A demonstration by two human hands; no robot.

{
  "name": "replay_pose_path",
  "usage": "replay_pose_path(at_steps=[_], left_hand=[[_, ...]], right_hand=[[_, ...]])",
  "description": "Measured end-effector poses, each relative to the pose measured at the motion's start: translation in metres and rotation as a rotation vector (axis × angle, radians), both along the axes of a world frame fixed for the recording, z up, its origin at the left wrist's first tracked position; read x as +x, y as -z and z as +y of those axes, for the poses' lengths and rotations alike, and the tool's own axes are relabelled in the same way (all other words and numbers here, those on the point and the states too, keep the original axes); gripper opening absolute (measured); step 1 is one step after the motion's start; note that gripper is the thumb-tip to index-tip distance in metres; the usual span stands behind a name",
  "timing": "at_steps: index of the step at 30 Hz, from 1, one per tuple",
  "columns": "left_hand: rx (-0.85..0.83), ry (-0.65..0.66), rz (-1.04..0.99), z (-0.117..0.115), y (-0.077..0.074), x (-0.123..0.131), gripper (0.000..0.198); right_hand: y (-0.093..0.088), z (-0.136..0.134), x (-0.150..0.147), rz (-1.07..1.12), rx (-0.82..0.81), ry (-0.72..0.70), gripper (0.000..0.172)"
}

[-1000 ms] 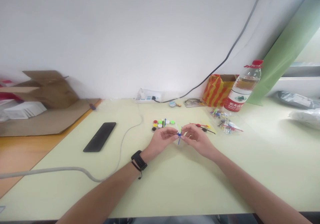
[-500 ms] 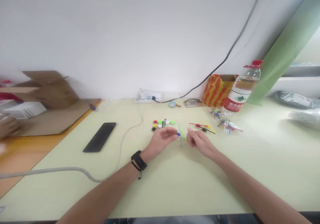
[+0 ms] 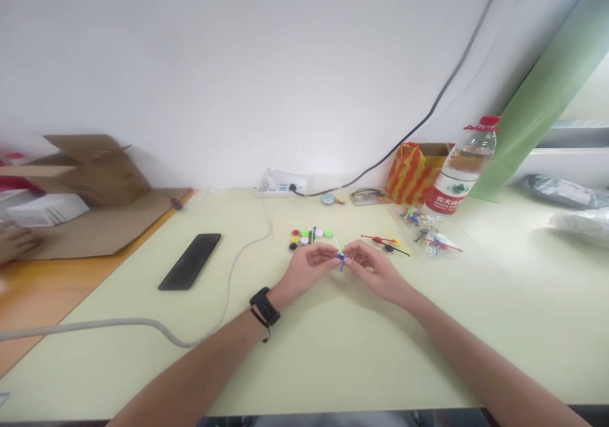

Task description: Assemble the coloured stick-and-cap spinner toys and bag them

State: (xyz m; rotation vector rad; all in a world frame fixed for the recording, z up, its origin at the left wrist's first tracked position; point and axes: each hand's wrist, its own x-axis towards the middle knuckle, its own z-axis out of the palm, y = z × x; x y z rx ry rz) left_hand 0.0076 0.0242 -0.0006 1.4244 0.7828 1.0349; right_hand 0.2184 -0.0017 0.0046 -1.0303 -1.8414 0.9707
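Between my fingertips is a small blue plastic piece (image 3: 341,259), with a thin rod pointing down from it. My left hand (image 3: 311,265), with a black watch (image 3: 264,306) at the wrist, pinches it from the left. My right hand (image 3: 375,269) has its thumb and fingertips closed on the piece from the right. White and green slim parts show just above the fingertips, partly hidden. Beyond my left hand lie several small coloured round discs (image 3: 304,233). To the right of my right hand are a red stick piece (image 3: 377,240) and a black stick piece (image 3: 390,248).
A black phone (image 3: 190,262) lies left, near a white cable (image 3: 230,287). At the back are a power strip (image 3: 282,184), glasses (image 3: 366,195), a striped bag (image 3: 410,174) and a water bottle (image 3: 459,176). Bagged small parts (image 3: 435,240) lie right. Another person's hand (image 3: 16,242) is far left.
My right hand has moved left and now meets my left hand at the blue piece. My left hand stays in place. The other person's hand at far left has shifted slightly.
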Motion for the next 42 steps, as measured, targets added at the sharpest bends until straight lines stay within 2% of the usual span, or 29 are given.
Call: replay_pose_path(at_steps=[7,10,14,16,21,24,27,29,31,34,37,42], left_hand=[[0.003,0.002,0.039,-0.002,-0.001,0.002,0.036],[0.124,-0.044,0.164,-0.005,-0.003,0.003,0.033],[0.360,-0.110,0.462,-0.009,-0.002,0.000,0.027],[0.482,-0.077,0.554,-0.011,0.000,-0.002,0.028],[0.654,0.063,0.694,-0.015,0.001,-0.005,0.043],[0.679,0.108,0.721,-0.016,-0.001,-0.005,0.036],[0.650,0.098,0.683,-0.015,-0.003,-0.004,0.023],[0.643,0.058,0.657,-0.014,-0.003,-0.004,0.021],[0.659,0.024,0.662,-0.013,-0.002,-0.005,0.022],[0.691,0.025,0.712,-0.012,-0.001,-0.005,0.024],[0.703,0.027,0.726,-0.012,0.000,-0.005,0.018],[0.713,-0.027,0.739,-0.013,0.000,-0.005,0.022]], right_hand=[[0.003,0.000,0.001,-0.289,0.199,0.060,0.020],[0.002,0.003,0.005,-0.303,0.242,0.133,0.020],[-0.001,0.014,0.022,-0.376,0.270,0.344,0.017],[-0.001,0.020,0.033,-0.447,0.243,0.429,0.016],[0.008,0.028,0.047,-0.629,0.137,0.427,0.019],[0.014,0.028,0.047,-0.734,0.151,0.514,0.012],[0.015,0.029,0.046,-0.753,0.274,0.572,0.009],[0.014,0.028,0.044,-0.710,0.373,0.542,0.008],[0.012,0.027,0.040,-0.636,0.419,0.455,0.007],[0.011,0.022,0.033,-0.558,0.413,0.267,0.012],[0.013,0.018,0.026,-0.580,0.400,0.113,0.016],[0.017,0.019,0.023,-0.559,0.333,0.025,0.020]])
